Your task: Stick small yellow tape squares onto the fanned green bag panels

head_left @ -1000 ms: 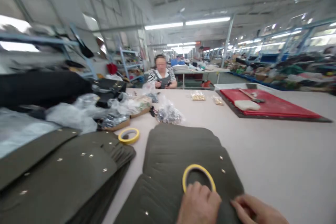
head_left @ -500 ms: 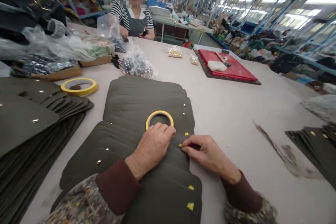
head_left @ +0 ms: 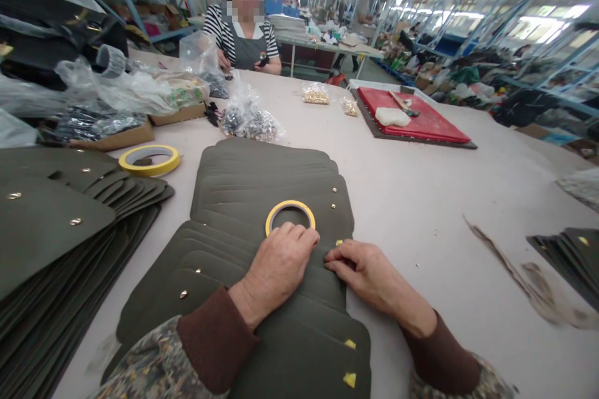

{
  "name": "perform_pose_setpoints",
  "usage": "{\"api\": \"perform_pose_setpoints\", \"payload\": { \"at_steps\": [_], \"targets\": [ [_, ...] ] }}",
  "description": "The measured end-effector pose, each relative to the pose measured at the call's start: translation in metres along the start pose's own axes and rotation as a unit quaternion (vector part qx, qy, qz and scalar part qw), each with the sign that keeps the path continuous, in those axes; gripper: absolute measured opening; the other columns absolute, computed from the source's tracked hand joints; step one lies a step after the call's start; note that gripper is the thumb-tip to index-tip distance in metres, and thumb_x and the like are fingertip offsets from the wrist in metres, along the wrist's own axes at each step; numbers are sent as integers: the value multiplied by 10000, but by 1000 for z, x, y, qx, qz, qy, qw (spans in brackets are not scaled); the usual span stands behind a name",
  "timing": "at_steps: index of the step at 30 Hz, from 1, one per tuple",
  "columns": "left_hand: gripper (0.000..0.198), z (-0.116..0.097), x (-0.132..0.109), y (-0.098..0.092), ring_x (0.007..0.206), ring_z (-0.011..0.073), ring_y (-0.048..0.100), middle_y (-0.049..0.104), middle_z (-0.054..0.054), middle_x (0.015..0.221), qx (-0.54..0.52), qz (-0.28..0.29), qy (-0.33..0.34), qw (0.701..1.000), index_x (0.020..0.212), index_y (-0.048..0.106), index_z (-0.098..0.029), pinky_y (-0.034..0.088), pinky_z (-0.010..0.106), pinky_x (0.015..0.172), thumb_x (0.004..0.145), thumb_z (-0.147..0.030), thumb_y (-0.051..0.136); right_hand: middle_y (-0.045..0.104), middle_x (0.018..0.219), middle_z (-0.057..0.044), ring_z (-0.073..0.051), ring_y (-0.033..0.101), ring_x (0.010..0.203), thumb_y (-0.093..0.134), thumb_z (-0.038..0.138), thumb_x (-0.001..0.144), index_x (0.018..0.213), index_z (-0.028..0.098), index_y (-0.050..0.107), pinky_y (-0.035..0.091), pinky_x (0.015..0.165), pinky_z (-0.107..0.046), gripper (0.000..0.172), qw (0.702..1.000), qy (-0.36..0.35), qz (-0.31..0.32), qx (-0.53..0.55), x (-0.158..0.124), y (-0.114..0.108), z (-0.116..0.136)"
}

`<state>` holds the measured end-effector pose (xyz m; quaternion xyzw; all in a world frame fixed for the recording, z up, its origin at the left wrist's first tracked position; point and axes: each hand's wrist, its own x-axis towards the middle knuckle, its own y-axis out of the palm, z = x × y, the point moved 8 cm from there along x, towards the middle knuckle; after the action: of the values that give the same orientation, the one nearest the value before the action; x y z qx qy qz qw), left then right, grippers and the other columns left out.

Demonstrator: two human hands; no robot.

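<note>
A fanned stack of dark olive leather pieces [head_left: 262, 193] with small metal studs lies in front of me. A thin roll of yellow tape [head_left: 290, 217] rests on it. My left hand [head_left: 277, 265] lies flat on the pieces, fingers stretched out and touching the roll's near edge. My right hand [head_left: 362, 271] presses its fingertips together on a piece near its right edge, just below a small yellow tape tab [head_left: 339, 242]. Whether it pinches anything is hidden. More yellow tabs [head_left: 349, 379] show on the nearer pieces.
A second pile of olive pieces [head_left: 56, 230] fills the left, with a wider yellow tape roll [head_left: 150, 159] behind it. Bags of hardware [head_left: 250, 121] and cardboard trays sit farther back. A red mat [head_left: 416, 121] lies at the right. A person in a striped top [head_left: 243, 34] sits across.
The view dropped from the hall toward the table and then steadied. Both hands stayed on the pieces by the tape roll; the right fingertips shifted slightly along the piece's edge.
</note>
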<state>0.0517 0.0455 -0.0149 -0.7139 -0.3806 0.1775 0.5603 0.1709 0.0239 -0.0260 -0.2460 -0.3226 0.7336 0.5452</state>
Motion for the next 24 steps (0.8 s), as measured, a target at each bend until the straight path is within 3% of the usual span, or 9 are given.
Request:
{"api": "perform_pose_setpoints", "payload": {
  "at_steps": [4,9,10,13,15,20,24],
  "targets": [
    [188,0,2,-1,830,198,492,594,35,879,7,0,5,1000,939,558,-193,405,333,743,966,-189,372,664,724,-7,-137,598,682,599,148,818,762,195,697,439,661,-255,123,1000,18,-10,-5,1,-1,-1],
    [189,1,3,-6,826,185,523,601,35,877,-29,-10,16,999,957,549,-182,432,320,759,965,-179,360,689,725,5,-132,610,658,551,131,811,784,212,724,453,614,-236,193,996,20,71,55,-3,-4,-3],
    [198,1,3,-7,830,181,529,602,37,879,-39,-16,19,999,960,547,-178,439,312,761,969,-181,349,699,747,1,-137,617,668,551,154,821,819,213,726,463,614,-237,185,997,23,47,65,-2,-12,-6],
    [202,1,1,-12,846,175,544,602,42,890,-62,-37,31,997,973,539,-175,458,297,763,973,-188,337,702,859,-40,-161,630,748,515,186,863,956,199,704,497,682,-272,211,993,11,-114,16,-2,-42,-15],
    [201,1,0,-15,847,171,553,602,41,891,-75,-55,36,995,986,534,-174,468,295,763,975,-191,334,684,937,-65,-174,626,826,461,114,862,1037,195,679,504,757,-300,291,985,-22,-161,-60,-1,-46,-14],
    [196,6,0,-16,866,169,586,619,43,890,-76,-83,29,993,998,543,-173,489,308,798,980,-203,350,684,955,-95,-212,602,932,427,-2,773,1015,170,701,495,838,-336,403,977,-44,-84,-191,2,-21,-5],
    [179,10,-1,-13,886,157,631,664,44,935,-75,-94,33,992,1051,551,-183,516,281,806,975,-209,391,721,823,-42,-183,645,806,452,-1,709,818,213,737,503,788,-300,373,988,-3,22,-151,-2,-16,-2]
  ]
}}
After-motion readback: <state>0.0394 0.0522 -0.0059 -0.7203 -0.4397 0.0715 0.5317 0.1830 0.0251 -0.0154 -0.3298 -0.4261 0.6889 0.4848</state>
